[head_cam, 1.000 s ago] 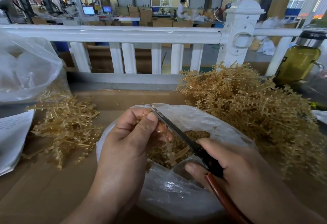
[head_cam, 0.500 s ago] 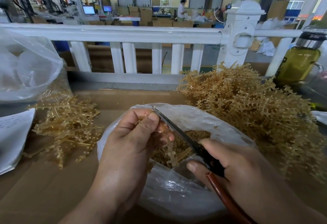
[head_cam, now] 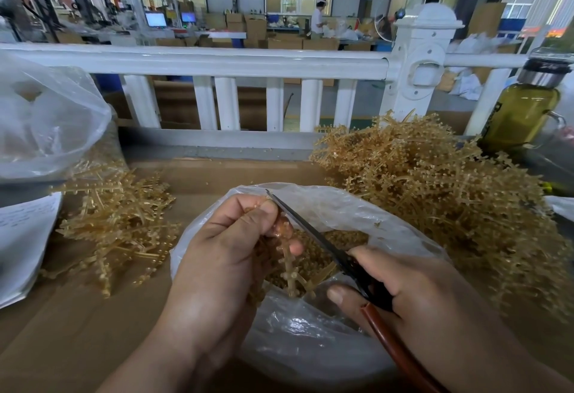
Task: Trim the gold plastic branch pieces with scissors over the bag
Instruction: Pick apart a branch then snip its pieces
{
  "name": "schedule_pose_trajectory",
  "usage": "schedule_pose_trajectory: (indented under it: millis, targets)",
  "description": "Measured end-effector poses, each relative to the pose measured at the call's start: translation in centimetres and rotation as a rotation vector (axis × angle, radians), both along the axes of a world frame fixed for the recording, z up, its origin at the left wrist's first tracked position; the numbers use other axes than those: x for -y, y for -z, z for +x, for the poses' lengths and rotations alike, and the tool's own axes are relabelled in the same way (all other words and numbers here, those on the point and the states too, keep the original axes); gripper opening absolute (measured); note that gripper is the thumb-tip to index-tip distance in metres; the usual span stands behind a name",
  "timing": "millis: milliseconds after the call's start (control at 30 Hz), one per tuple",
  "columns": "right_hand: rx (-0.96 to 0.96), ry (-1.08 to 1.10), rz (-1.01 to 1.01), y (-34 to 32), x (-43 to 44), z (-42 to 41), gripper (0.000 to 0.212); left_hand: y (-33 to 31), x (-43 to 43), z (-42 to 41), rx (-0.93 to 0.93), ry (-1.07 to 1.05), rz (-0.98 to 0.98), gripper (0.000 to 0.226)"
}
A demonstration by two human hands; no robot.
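Little has moved since the earlier frames: both hands and the blade sit almost where they were, only one left fingertip shows slightly lower under the blade.

Brown cardboard surface (head_cam: 77,330) fills the foreground, white railing (head_cam: 217,63) runs across behind it. Big heap of gold branch pieces (head_cam: 435,193) on the right, touching the clear plastic bag (head_cam: 326,346) at centre. Second clear bag (head_cam: 46,119) far left, smaller gold heap (head_cam: 118,221) spilling out beside it, paper sheet (head_cam: 21,237) at the left edge. Bottle of yellow-green liquid (head_cam: 521,113) stands far right, behind the big heap.

Left hand (head_cam: 223,256) over the bag's left rim, thumb and fingers curled round one gold branch piece (head_cam: 289,265), which hangs down into the bag mouth. Right hand (head_cam: 428,293) over the bag's right side, gripping the scissors (head_cam: 313,234) at the dark pivot end, red-brown handle trailing toward the camera. Blade slants up-left, tip just beside the left thumb, running along the held piece. Blades look nearly together; exact gap not visible. Cut gold bits (head_cam: 351,237) lie inside the bag, between the hands.
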State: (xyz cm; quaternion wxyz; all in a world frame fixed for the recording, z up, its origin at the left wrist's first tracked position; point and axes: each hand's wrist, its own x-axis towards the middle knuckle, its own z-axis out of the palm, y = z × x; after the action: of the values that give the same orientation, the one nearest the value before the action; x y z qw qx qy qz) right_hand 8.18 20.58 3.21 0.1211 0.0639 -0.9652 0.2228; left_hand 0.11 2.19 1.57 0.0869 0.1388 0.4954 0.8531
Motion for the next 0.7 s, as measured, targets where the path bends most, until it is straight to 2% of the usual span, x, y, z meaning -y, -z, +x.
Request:
schedule_pose_trajectory:
  millis: [233, 700]
  targets:
    - [-0.05, 0.013, 0.027, 0.11, -0.13, -0.07, 0.053, 0.33, 0.03, -0.31, -0.004, -0.009, -0.022, 0.011]
    - [-0.021, 0.01, 0.001, 0.12, -0.53, -0.29, 0.052, 0.58, -0.16, -0.24, -0.118, -0.021, -0.096, 0.016]
